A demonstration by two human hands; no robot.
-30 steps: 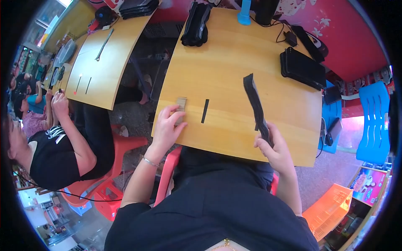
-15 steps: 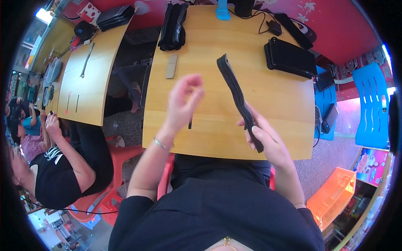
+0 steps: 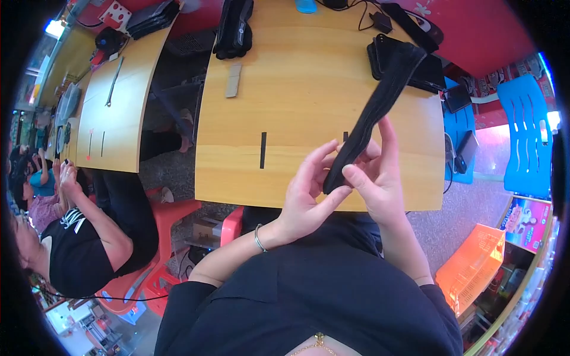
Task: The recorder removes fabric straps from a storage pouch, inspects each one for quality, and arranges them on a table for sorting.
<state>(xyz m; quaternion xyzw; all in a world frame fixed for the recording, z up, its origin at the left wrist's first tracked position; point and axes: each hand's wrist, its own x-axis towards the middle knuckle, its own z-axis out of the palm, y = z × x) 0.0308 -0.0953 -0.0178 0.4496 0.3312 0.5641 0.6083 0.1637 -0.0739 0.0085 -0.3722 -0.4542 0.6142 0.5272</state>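
Left hand [image 3: 301, 202]: fingertips and thumb pinching the bundle's lower end
Right hand [image 3: 380, 188]: grasping it slightly higher, thumb in front, forefinger raised along its edge
Black strip bundle [image 3: 380, 105]: slanted above the wooden table [image 3: 285, 77], its upper end overlapping the black cases [image 3: 435, 74] in view; probably layered fabric, hard to be sure
Cardboard piece [image 3: 233, 83]: flat on the table's left side, well apart from both hands

Blue object [image 3: 306, 5] cropped above; black case [image 3: 428, 74] partly behind black strip [image 3: 387, 96]

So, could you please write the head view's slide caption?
Left hand and right hand hold a long black bundle over a wooden table.
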